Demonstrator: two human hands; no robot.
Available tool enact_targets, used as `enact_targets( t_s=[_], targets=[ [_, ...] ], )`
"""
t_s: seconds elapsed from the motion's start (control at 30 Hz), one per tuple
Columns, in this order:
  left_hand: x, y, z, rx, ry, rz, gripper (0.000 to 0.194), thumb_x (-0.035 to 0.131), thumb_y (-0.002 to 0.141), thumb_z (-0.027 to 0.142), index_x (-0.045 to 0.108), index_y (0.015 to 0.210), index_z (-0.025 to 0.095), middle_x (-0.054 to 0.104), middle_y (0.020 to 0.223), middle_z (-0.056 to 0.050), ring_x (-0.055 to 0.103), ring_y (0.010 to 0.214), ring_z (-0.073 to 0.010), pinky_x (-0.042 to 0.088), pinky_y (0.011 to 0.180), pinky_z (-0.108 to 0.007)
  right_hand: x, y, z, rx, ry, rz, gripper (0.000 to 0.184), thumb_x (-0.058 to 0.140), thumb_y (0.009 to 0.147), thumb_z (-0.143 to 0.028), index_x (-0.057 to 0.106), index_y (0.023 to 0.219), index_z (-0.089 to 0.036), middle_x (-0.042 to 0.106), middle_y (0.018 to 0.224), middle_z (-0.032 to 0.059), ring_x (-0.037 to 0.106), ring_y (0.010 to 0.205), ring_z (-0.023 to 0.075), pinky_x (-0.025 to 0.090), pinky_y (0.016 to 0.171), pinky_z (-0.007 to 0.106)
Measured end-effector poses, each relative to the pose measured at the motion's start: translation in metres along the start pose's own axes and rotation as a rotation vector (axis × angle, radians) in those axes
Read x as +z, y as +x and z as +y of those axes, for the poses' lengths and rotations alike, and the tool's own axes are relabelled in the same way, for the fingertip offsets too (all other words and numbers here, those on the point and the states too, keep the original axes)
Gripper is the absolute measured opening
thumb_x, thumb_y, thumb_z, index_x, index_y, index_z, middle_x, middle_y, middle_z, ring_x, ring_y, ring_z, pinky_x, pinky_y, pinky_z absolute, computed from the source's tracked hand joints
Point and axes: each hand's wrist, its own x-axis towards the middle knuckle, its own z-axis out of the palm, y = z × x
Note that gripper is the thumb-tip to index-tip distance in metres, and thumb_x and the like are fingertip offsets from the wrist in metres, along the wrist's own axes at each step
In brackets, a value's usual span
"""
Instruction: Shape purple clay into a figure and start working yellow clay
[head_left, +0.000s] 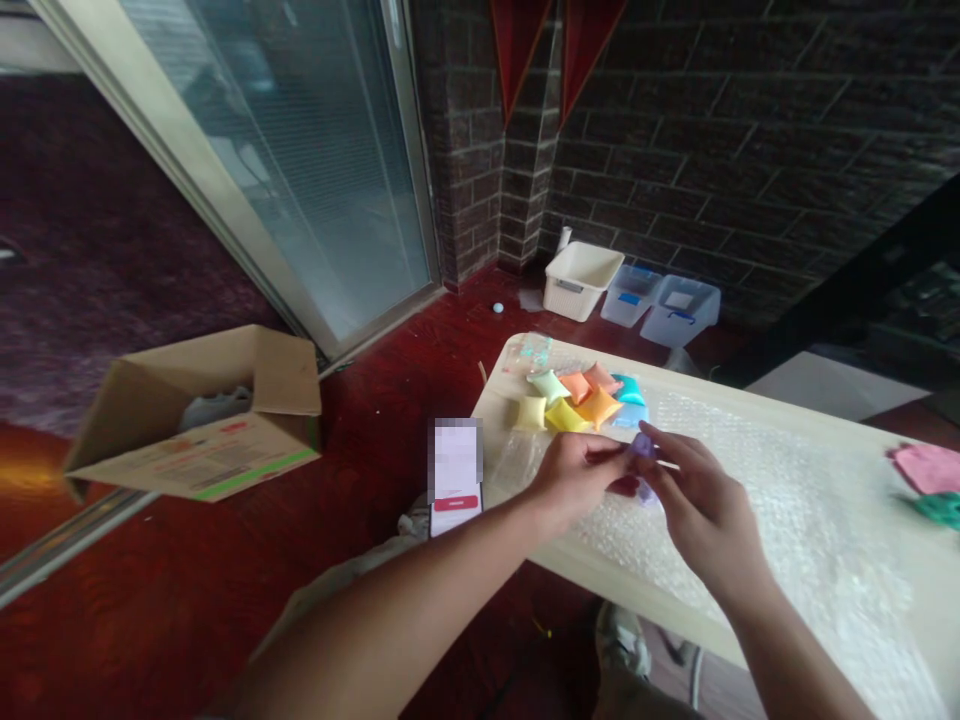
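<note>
Between my two hands, above the near edge of the table, is a small purple packet (pixel 645 455), partly covered by fingers. My left hand (pixel 574 475) pinches it from the left. From the right, my right hand (pixel 701 500) grips it with thumb and fingers. Just beyond my hands lies a cluster of small pillow-shaped packets, among them a yellow packet (pixel 568 416), an orange packet (pixel 598 407), a pale green packet (pixel 548 386) and a teal packet (pixel 628 388). Bubble wrap (pixel 780 500) spreads beneath and to the right of my hands.
Pink cloth-like pieces (pixel 926 467) and a green piece (pixel 941 509) lie at the table's (pixel 847 440) right end. A phone (pixel 456 470) is near its left edge. On the floor stand an open cardboard box (pixel 247 455), a white basket (pixel 574 300) and clear bins (pixel 679 320).
</note>
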Motion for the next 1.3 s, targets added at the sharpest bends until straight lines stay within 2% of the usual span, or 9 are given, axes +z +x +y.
enact_targets(
  t_s=[0.17, 0.27, 0.37, 0.57, 0.77, 0.93, 1.07, 1.13, 1.3],
  targets=[
    [0.014, -0.001, 0.017, -0.079, -0.023, 0.007, 0.045, 0.102, 0.058, 0.042, 0.084, 0.087, 0.013, 0.077, 0.086, -0.007, 0.068, 0.075, -0.0146, 0.057, 0.078, -0.034, -0.017, 0.0, -0.005, -0.016, 0.171, -0.112, 0.054, 0.079, 0.092, -0.042, 0.07, 0.142, -0.023, 0.074, 0.124, 0.0141, 0.074, 0.103, 0.0278, 0.066, 0.086, 0.044],
    [0.025, -0.005, 0.027, -0.087, -0.017, -0.079, 0.041, 0.1, 0.064, 0.036, 0.083, 0.094, 0.014, 0.078, 0.093, -0.008, 0.071, 0.079, -0.0151, 0.058, 0.08, -0.032, -0.031, -0.002, -0.018, 0.094, 0.268, -0.106, 0.047, 0.08, 0.092, -0.045, 0.073, 0.132, -0.023, 0.08, 0.109, 0.0095, 0.075, 0.094, 0.0249, 0.064, 0.081, 0.04],
    [0.033, -0.009, 0.028, -0.074, -0.038, -0.122, 0.041, 0.097, 0.072, 0.033, 0.079, 0.104, 0.016, 0.08, 0.1, -0.009, 0.076, 0.086, -0.0182, 0.061, 0.088, -0.037, -0.043, -0.006, -0.025, 0.083, 0.288, -0.026, 0.035, 0.084, 0.088, -0.046, 0.077, 0.112, -0.022, 0.08, 0.094, 0.0064, 0.074, 0.083, 0.0214, 0.061, 0.076, 0.035],
    [0.038, -0.005, 0.013, -0.015, 0.094, -0.164, 0.037, 0.094, 0.075, 0.03, 0.079, 0.105, 0.012, 0.08, 0.098, -0.01, 0.075, 0.086, -0.0172, 0.06, 0.086, -0.034, -0.055, -0.021, -0.013, 0.112, 0.245, 0.011, 0.034, 0.089, 0.081, -0.049, 0.075, 0.093, -0.02, 0.076, 0.08, 0.0043, 0.07, 0.072, 0.0188, 0.059, 0.068, 0.033],
    [0.013, 0.019, 0.009, 0.17, 0.472, -0.042, 0.026, 0.076, 0.087, 0.041, 0.08, 0.096, 0.016, 0.074, 0.076, -0.006, 0.065, 0.065, -0.0174, 0.048, 0.062, -0.03, -0.058, -0.015, 0.017, 0.213, 0.046, 0.099, 0.046, 0.069, 0.094, -0.058, 0.073, 0.112, -0.015, 0.079, 0.092, 0.0109, 0.074, 0.069, 0.0197, 0.059, 0.059, 0.031],
    [-0.017, 0.019, 0.011, 0.256, 0.887, 0.047, 0.03, 0.062, 0.097, 0.044, 0.075, 0.089, 0.018, 0.074, 0.075, -0.005, 0.068, 0.071, -0.0209, 0.047, 0.066, -0.03, -0.052, -0.011, 0.044, 0.231, -0.107, 0.043, 0.04, 0.082, 0.08, -0.049, 0.078, 0.101, -0.016, 0.079, 0.093, 0.0122, 0.072, 0.068, 0.0214, 0.056, 0.054, 0.031],
    [-0.029, 0.009, 0.01, 0.246, 1.091, 0.057, 0.032, 0.055, 0.101, 0.042, 0.074, 0.094, 0.017, 0.079, 0.085, -0.01, 0.074, 0.082, -0.0256, 0.048, 0.07, -0.032, -0.041, -0.012, 0.049, 0.075, -0.264, -0.1, 0.06, 0.089, 0.07, -0.034, 0.075, 0.126, -0.02, 0.073, 0.126, 0.0161, 0.074, 0.102, 0.0306, 0.063, 0.084, 0.046],
    [-0.032, 0.007, 0.007, 0.242, 1.168, 0.05, 0.032, 0.053, 0.103, 0.041, 0.073, 0.096, 0.018, 0.081, 0.092, -0.013, 0.076, 0.085, -0.0272, 0.048, 0.071, -0.032, -0.037, -0.01, 0.048, -0.058, -0.408, -0.19, 0.066, 0.086, 0.072, -0.026, 0.071, 0.136, -0.02, 0.071, 0.134, 0.0175, 0.069, 0.119, 0.0351, 0.055, 0.105, 0.056],
    [-0.037, 0.015, -0.007, 0.318, 1.44, 0.026, 0.032, 0.048, 0.106, 0.038, 0.072, 0.093, 0.02, 0.078, 0.083, -0.01, 0.07, 0.073, -0.025, 0.042, 0.066, -0.033, -0.032, -0.004, 0.045, -0.051, -0.528, -0.297, 0.05, 0.071, 0.083, -0.015, 0.072, 0.133, -0.018, 0.078, 0.12, 0.015, 0.072, 0.109, 0.0314, 0.059, 0.1, 0.053]
  ],
)
